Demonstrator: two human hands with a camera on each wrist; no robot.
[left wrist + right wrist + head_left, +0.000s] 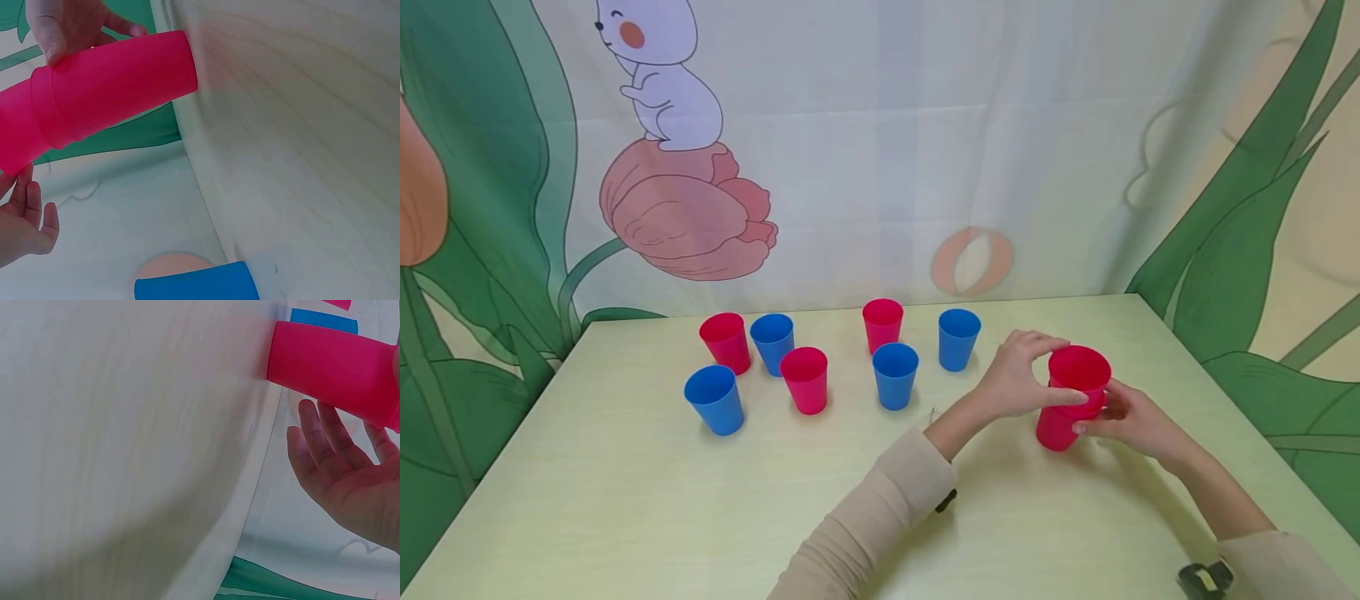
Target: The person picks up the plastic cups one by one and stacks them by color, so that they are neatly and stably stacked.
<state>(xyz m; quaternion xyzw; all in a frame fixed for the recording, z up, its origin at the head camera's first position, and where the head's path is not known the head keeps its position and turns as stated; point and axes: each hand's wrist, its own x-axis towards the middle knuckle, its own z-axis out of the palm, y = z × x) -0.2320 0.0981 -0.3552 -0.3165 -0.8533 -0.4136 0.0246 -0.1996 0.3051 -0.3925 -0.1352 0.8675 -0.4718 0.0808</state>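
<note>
At the right of the table, a red cup (1079, 367) sits nested in a second red cup (1057, 430), and the rim of the lower one shows as a step in the left wrist view. My left hand (1018, 379) pinches the upper cup near its rim, thumb at the front and fingers at the far side. From the right, my right hand (1138, 423) holds the lower cup (125, 78) near its rim with thumb and fingers. In the right wrist view, several fingers of the right hand (356, 478) lie extended beside the cup.
To the left stand three more red cups, one at the back left (726, 343), another red cup (805, 382) in front, and a red cup (882, 325) behind a blue cup (895, 377). Other blue cups (713, 402) stand among them; one blue cup (958, 340) is nearest my left hand.
</note>
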